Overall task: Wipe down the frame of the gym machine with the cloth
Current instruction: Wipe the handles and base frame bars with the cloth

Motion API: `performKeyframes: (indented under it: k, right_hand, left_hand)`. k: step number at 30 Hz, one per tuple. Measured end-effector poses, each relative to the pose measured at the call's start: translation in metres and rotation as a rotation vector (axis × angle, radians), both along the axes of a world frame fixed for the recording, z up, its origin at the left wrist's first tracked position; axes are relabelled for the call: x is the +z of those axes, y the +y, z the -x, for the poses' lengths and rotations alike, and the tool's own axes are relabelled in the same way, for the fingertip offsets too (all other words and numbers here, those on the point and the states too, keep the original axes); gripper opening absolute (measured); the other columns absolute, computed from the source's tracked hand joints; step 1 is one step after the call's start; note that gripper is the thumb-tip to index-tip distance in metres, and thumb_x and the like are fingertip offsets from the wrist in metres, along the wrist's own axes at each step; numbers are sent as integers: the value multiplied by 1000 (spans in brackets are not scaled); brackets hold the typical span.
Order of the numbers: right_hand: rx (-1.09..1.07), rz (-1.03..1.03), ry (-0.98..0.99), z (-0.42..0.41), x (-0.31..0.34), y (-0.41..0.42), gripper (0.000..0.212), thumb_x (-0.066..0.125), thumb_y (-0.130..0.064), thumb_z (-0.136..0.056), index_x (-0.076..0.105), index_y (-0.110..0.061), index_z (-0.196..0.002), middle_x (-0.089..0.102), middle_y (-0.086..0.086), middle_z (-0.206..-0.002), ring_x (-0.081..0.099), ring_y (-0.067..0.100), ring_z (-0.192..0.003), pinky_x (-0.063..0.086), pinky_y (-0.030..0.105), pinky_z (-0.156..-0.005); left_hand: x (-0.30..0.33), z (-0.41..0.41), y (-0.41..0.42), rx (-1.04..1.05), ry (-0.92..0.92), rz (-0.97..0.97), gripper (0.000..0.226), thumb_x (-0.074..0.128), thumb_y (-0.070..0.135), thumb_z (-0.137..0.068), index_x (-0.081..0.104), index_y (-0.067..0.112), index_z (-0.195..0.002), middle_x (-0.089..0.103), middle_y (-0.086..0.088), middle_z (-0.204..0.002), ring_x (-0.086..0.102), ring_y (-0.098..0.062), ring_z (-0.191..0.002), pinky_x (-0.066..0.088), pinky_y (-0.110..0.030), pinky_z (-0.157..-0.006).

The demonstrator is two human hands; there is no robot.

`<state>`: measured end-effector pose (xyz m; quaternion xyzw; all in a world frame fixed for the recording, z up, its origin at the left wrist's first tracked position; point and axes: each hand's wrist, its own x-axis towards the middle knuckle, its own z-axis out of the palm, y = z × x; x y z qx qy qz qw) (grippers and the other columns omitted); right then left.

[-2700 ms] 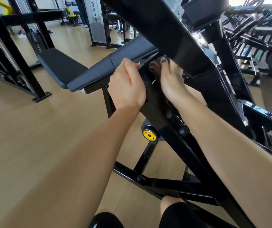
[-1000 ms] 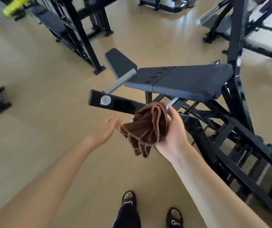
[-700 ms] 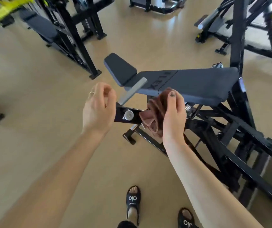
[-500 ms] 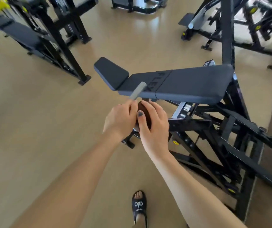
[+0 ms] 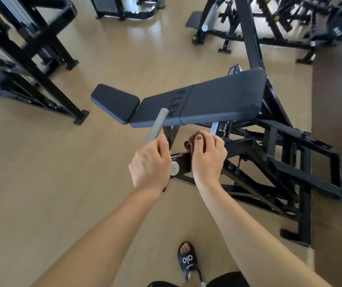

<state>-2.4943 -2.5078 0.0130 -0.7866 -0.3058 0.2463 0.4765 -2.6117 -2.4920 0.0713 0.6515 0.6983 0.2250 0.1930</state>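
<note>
We look down on a gym floor as both our bare hands work at the near end of a black steel lever arm (image 5: 181, 163) on a weight machine. Our right hand (image 5: 207, 157) curls over a folded brown terry cloth (image 5: 189, 142) and presses it onto the top of that arm, thumb on the near side and fingers wrapped over the far side; only a small roll of the cloth shows beyond the thumb. Our left hand (image 5: 150, 164) closes around the lower end of a grey round metal handle bar (image 5: 156, 127), which rises at a slant toward the bench, and a thin ring shows on one finger. Between the two hands sits a silver round end cap (image 5: 174, 168) on the arm's side face.

Just behind the hands lies the dark grey padded bench (image 5: 199, 100) with the letters "FLEX" pressed into it, and a smaller dark grey padded headrest (image 5: 115, 102) at its left end. The machine's black tubular frame (image 5: 280, 162) spreads to the right and down to the tan wood-look floor (image 5: 41, 183). A black slide sandal (image 5: 187, 259) marked "alo" covers one foot at the bottom of the view. Other black gym machines (image 5: 31, 59) stand on the left and across the back.
</note>
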Motion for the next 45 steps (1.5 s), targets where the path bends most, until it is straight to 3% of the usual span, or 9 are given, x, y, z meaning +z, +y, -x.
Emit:
performKeyframes:
  k: [2, 8, 12, 19, 23, 28, 33, 39, 45]
  right_hand:
    - [-18, 17, 65, 29, 12, -6, 29, 43, -37, -106, 64, -29, -124, 47, -7, -138, 34, 17, -129, 33, 41, -112]
    - [-65, -89, 134, 66, 27, -18, 32, 42, -34, -103, 65, -25, -124, 46, -2, -140, 36, 21, -130, 11, -4, -91]
    - [-112, -46, 107, 29, 0, -2, 23, 47, -26, -107, 66, -25, -120, 41, -9, -128, 35, 22, -123, 20, 17, -91]
    - [-197, 187, 252, -30, -14, 25, 14, 52, -34, -106, 60, -34, -117, 40, 2, -143, 35, 28, -132, 45, 49, -109]
    - [-148, 25, 292, 33, 15, 4, 13, 60, -34, -97, 61, -38, -109, 41, -9, -134, 32, 24, -128, 37, 39, -108]
    - [-70, -61, 307, 50, 20, -3, 13, 61, -29, -96, 64, -36, -106, 43, -16, -124, 28, 9, -120, 26, 3, -91]
    - [-187, 168, 204, -42, -26, 35, 13, 60, -24, -99, 66, -32, -107, 47, 0, -131, 37, 26, -122, 46, 47, -106]
    - [-153, 325, 130, -89, -45, 58, 22, 62, -17, -97, 61, -31, -114, 45, 4, -141, 36, 27, -126, 47, 41, -92]
    - [-148, 68, 295, -30, -19, 26, 19, 65, -15, -93, 66, -29, -107, 48, -6, -126, 40, 22, -124, 41, 48, -111]
  left_hand:
    - [0, 0, 0, -2, -3, -6, 56, 27, 46, -106, 57, 18, -69, 65, 4, -67, 61, -26, -67, 51, -41, -66]
    - [-3, 0, -1, 10, 3, -31, 49, 30, 43, -107, 43, 24, -63, 52, 10, -62, 55, -27, -63, 36, -35, -59]
    - [-2, -1, -1, 17, 16, -29, 56, 26, 43, -107, 61, 18, -72, 63, 4, -68, 59, -23, -65, 44, -37, -59]
    - [3, -2, -1, 15, 11, -11, 58, 28, 43, -108, 65, 12, -75, 66, 1, -71, 62, -26, -67, 53, -42, -65]
    - [2, -2, -3, 21, 11, -20, 54, 28, 44, -107, 57, 18, -69, 60, 3, -66, 56, -23, -63, 40, -36, -57]
    - [2, -3, -3, 9, 2, -42, 50, 27, 44, -106, 47, 23, -65, 54, 6, -65, 53, -19, -59, 36, -37, -56]
    - [0, -2, -3, 8, 20, -67, 58, 27, 45, -105, 61, 11, -72, 62, -2, -67, 57, -28, -63, 49, -43, -60]
    - [-1, -2, 2, -22, 61, -26, 55, 31, 44, -106, 59, 12, -71, 62, -1, -67, 58, -28, -63, 50, -44, -60]
    - [12, -8, 20, -266, 205, 182, 37, 41, 33, -106, 49, 15, -75, 57, -4, -69, 57, -33, -69, 53, -47, -62]
